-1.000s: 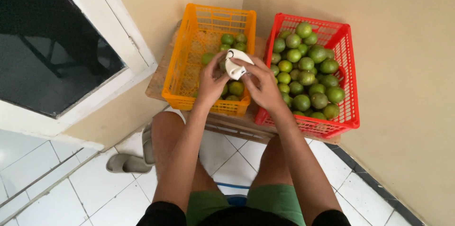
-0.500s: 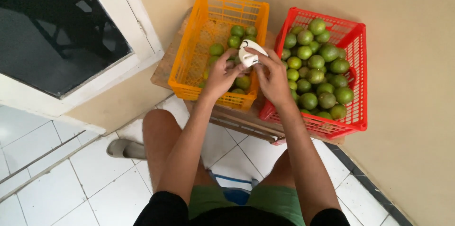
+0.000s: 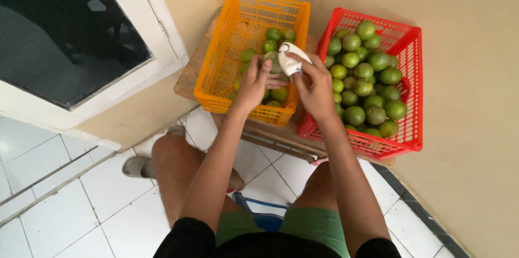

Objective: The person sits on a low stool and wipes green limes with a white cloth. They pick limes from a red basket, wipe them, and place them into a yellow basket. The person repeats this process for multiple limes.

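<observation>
Green citrus fruit (image 3: 273,63), one piece, being held over the orange crate (image 3: 216,74) between both hands; the left hand (image 3: 254,82) is curling its fingers closed around the fruit's near side, while the right hand (image 3: 313,87) is gripping a white cloth or wipe (image 3: 291,59) and pressing it against the fruit's top. The orange crate is holding a small number of like green fruits (image 3: 278,35) toward its far end; the red crate (image 3: 413,101), standing just beside it on the right, is holding a full heap of the same fruit (image 3: 367,82). Both crates are resting on a low wooden board (image 3: 281,139) against a beige wall. Handling note, as a judgement: the wiping is likely going best with the left fingers turning the fruit steadily and the cloth covering each face in turn, the grip staying firm but not squeezing, and the work staying above the orange crate so a slip drops the fruit inside. A grey sandal (image 3: 138,167) is lying on the white tiled floor (image 3: 54,215).
</observation>
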